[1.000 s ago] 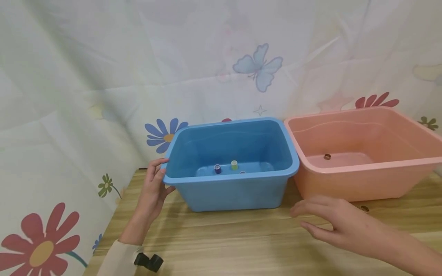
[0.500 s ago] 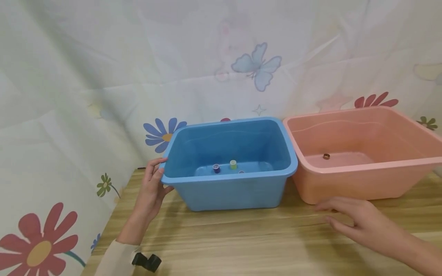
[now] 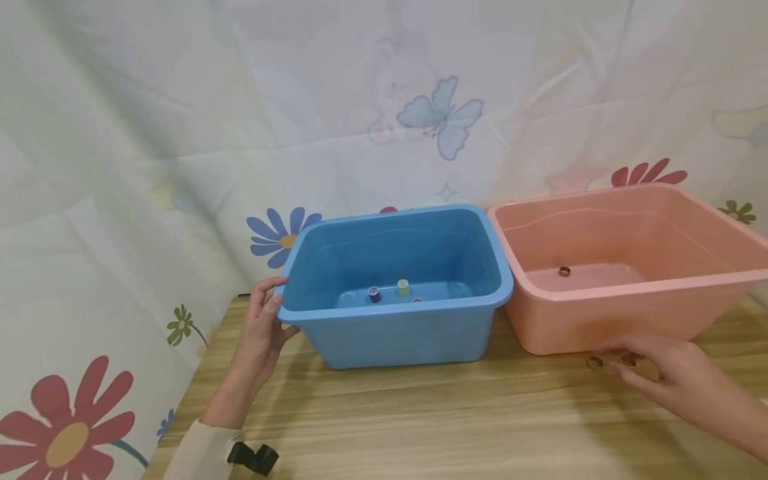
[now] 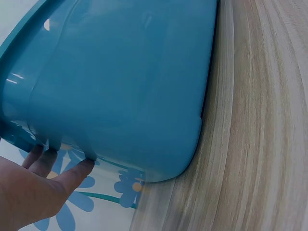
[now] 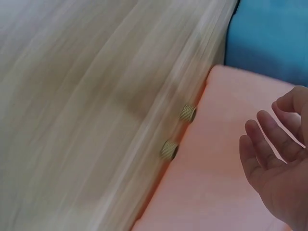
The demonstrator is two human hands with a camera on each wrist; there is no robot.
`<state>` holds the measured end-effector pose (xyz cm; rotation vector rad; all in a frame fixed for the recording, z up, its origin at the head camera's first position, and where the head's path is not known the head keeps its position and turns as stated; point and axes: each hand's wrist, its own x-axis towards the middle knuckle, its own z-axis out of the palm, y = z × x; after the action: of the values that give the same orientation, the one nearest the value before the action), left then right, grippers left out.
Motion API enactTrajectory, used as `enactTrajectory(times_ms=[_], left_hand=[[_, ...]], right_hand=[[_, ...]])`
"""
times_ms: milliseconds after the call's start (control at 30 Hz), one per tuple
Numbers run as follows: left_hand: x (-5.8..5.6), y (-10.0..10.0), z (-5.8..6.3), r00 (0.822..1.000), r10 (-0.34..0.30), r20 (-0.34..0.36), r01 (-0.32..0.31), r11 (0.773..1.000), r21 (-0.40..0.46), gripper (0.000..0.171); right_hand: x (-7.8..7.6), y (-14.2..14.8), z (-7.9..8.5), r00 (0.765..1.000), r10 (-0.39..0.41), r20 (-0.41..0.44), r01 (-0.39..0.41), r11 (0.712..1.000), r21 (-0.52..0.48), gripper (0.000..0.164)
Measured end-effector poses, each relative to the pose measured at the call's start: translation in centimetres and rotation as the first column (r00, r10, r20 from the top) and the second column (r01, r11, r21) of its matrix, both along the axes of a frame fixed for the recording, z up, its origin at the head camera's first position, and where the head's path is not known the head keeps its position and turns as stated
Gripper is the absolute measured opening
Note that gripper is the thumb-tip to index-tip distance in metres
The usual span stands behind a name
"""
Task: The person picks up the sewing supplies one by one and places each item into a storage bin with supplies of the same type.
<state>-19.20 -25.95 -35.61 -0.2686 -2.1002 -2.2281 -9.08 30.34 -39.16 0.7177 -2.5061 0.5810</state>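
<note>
My left hand [image 3: 261, 327] holds the left rim of the blue basin [image 3: 399, 337], its fingers at the edge; in the left wrist view the fingertips [image 4: 86, 164] touch the basin's outer wall. Loosely curved and holding nothing, my right hand [image 3: 675, 370] hovers over the table in front of the pink basin [image 3: 612, 320]. Close by its fingers lie two small brass-coloured ridged rings, one ring [image 3: 595, 362] left of the other ring [image 3: 629, 360]. The right wrist view shows both rings [image 5: 187, 113] along the pink basin's foot, apart from the hand.
Inside the blue basin stand a small purple cylinder [image 3: 375, 294] and a light green one [image 3: 403, 287]; another small piece [image 3: 417, 301] is mostly hidden by the rim. One brass ring [image 3: 565, 271] lies in the pink basin. A printed curtain [image 3: 336, 133] hangs behind the wooden table [image 3: 408, 420].
My right hand has moved to the right along the front of the pink basin, uncovering the left ring on the table. The left hand has stayed at the blue rim.
</note>
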Motion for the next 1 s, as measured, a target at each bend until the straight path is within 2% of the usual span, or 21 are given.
enactTrajectory(times_ms=[167, 400, 633, 800, 1000], left_hand=[[0.1, 0.0, 0.1, 1.0, 0.003, 0.0, -0.003, 1.0, 0.0, 0.029], [0.1, 0.0, 0.1, 1.0, -0.006, -0.001, 0.006, 1.0, -0.002, 0.029], [0.1, 0.0, 0.0, 1.0, -0.005, -0.008, 0.005, 1.0, 0.001, 0.028], [0.2, 0.1, 0.1, 1.0, -0.006, -0.01, 0.006, 1.0, -0.005, 0.029], [0.1, 0.1, 0.0, 1.0, -0.004, -0.011, 0.003, 1.0, -0.01, 0.03]], right_hand=[[-0.5, 1.4, -0.4, 0.994, -0.103, 0.027, 0.102, 0.994, 0.043, 0.035], [-1.5, 3.1, -1.4, 0.994, -0.102, -0.03, 0.103, 0.994, 0.041, 0.046], [-1.7, 4.4, -2.7, 0.99, -0.141, 0.004, 0.141, 0.989, 0.052, 0.046], [-1.4, 4.8, -3.5, 0.978, -0.191, 0.081, 0.186, 0.98, 0.067, 0.039], [-1.2, 4.7, -4.1, 0.952, -0.235, 0.194, 0.221, 0.971, 0.088, 0.03]])
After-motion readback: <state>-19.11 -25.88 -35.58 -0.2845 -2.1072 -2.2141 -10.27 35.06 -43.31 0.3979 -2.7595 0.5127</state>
